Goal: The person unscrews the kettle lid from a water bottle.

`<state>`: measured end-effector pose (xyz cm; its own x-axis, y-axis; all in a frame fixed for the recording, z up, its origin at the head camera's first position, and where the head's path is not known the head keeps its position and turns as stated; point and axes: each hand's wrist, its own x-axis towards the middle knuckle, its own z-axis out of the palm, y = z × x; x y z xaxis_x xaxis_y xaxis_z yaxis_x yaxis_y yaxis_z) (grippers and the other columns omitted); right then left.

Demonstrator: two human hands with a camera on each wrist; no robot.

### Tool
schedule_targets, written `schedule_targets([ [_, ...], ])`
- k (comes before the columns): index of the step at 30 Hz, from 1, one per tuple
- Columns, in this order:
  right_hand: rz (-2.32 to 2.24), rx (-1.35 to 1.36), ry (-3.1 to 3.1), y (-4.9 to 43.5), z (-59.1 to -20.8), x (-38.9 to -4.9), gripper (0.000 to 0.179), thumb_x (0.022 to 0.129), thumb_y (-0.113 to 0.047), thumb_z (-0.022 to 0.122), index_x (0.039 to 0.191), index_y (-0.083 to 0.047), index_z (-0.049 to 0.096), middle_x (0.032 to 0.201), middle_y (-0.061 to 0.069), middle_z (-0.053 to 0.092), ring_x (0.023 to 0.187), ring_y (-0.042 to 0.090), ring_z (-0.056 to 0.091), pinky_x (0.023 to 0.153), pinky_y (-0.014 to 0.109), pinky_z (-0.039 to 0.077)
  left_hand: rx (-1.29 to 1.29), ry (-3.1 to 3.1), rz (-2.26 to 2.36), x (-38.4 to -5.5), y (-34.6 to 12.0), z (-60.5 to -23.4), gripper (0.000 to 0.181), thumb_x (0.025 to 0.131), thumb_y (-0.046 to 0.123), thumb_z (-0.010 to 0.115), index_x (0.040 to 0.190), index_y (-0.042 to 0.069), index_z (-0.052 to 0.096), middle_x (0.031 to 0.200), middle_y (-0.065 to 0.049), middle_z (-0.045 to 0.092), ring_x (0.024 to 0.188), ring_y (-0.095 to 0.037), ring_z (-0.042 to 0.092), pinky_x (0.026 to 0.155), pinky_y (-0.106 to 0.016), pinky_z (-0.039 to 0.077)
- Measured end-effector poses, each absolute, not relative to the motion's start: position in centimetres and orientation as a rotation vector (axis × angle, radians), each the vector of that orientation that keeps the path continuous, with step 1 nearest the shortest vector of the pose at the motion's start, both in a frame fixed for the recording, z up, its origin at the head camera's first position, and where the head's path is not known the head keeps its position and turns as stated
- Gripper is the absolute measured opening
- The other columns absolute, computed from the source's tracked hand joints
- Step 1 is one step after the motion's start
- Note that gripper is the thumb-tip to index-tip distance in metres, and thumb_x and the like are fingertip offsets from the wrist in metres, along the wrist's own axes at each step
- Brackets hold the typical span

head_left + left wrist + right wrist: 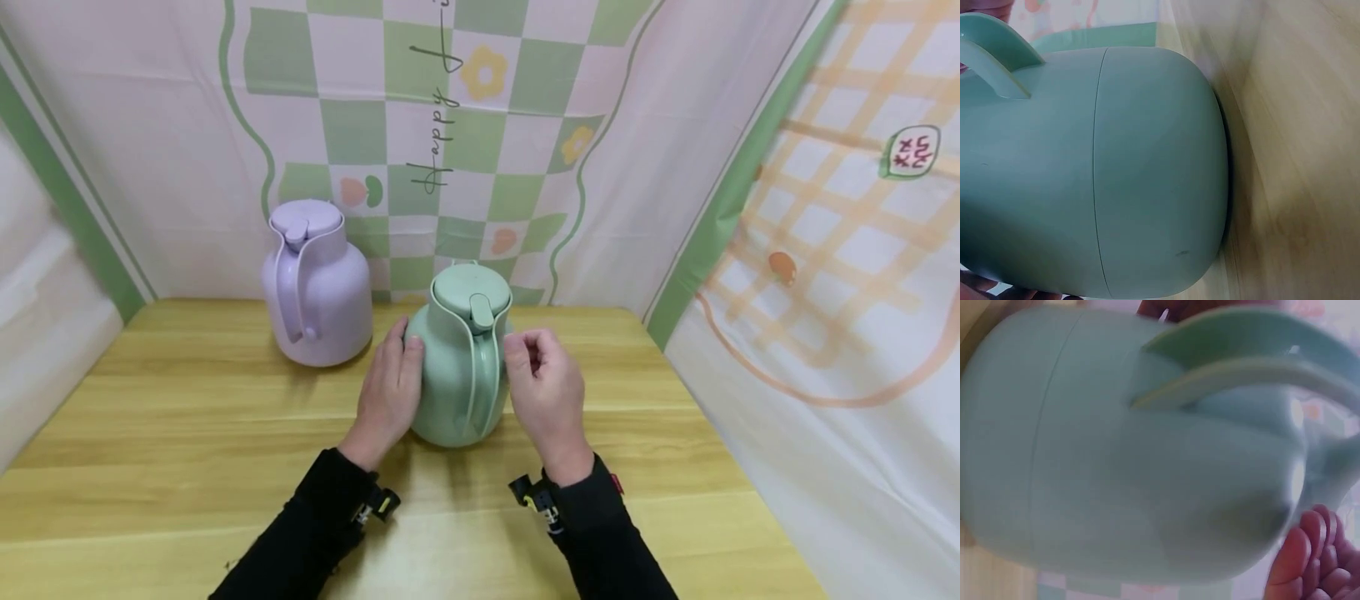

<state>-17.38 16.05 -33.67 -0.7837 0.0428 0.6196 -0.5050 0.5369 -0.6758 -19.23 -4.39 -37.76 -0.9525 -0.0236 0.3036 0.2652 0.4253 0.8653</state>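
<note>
A pale green thermos jug (pixel 442 383) stands upright on the table, its handle (pixel 489 379) facing the person and its lid (pixel 467 287) on top. Against its left side rests my left hand (pixel 390 385), the thumb and fingers fairly straight along the body. Just right of the handle, my right hand (pixel 549 387) is raised with its fingers curled and nothing visible in it. The right wrist view shows curled fingers (pixel 1297 553) near the neck of the jug, apart from the handle. A seam runs round the lower body (pixel 1160 175) in the left wrist view.
A lilac thermos jug (pixel 337 283) of the same shape stands upright at the back left of the wooden table (pixel 225 467). Behind it hangs a checked green and white cloth (pixel 352 125), with more patterned cloth (pixel 847 275) along the right side.
</note>
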Motion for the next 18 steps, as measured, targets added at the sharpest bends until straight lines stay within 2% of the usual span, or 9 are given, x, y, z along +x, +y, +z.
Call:
schedule_targets([
  [5,1.169,0.448,-2.242,15.3,-33.4,-16.5,0.044,0.107,-0.048,0.053,0.102,-0.009,0.071,0.077,0.001,0.064,0.065,0.013,0.056,0.057,0.026,0.047,-0.206,-2.415,-1.542,-19.2,-4.4,-37.7,0.068,0.113,0.049,0.022,0.166,0.006,0.02,0.169,-0.018,0.029,0.157,-0.035,0.027,0.126,-0.056,0.023],
  [12,1.192,0.512,-2.248,14.5,-33.5,-15.8,0.056,0.105,-0.062,0.048,0.095,-0.011,0.07,0.068,-0.003,0.052,0.056,0.012,0.046,0.05,0.026,0.038,-0.213,-2.412,-1.532,-19.3,-4.4,-37.8,0.069,0.113,0.05,0.023,0.166,0.005,0.022,0.167,-0.02,0.031,0.155,-0.036,0.03,0.125,-0.057,0.025],
  [15,1.224,0.522,-2.262,14.0,-33.6,-15.6,0.057,0.103,-0.066,0.048,0.094,-0.013,0.067,0.069,-0.003,0.054,0.057,0.011,0.05,0.05,0.026,0.042,-0.21,-2.414,-1.526,-19.3,-4.5,-37.8,0.069,0.113,0.05,0.024,0.165,0.005,0.024,0.166,-0.02,0.033,0.154,-0.036,0.032,0.125,-0.057,0.026],
  [18,1.289,0.526,-2.273,13.5,-33.7,-15.3,0.05,0.102,-0.063,0.054,0.094,-0.014,0.065,0.072,-0.003,0.059,0.062,0.012,0.057,0.055,0.028,0.05,-0.207,-2.419,-1.517,-19.3,-4.5,-37.7,0.068,0.113,0.049,0.025,0.165,0.004,0.025,0.166,-0.02,0.035,0.154,-0.036,0.033,0.124,-0.057,0.027],
])
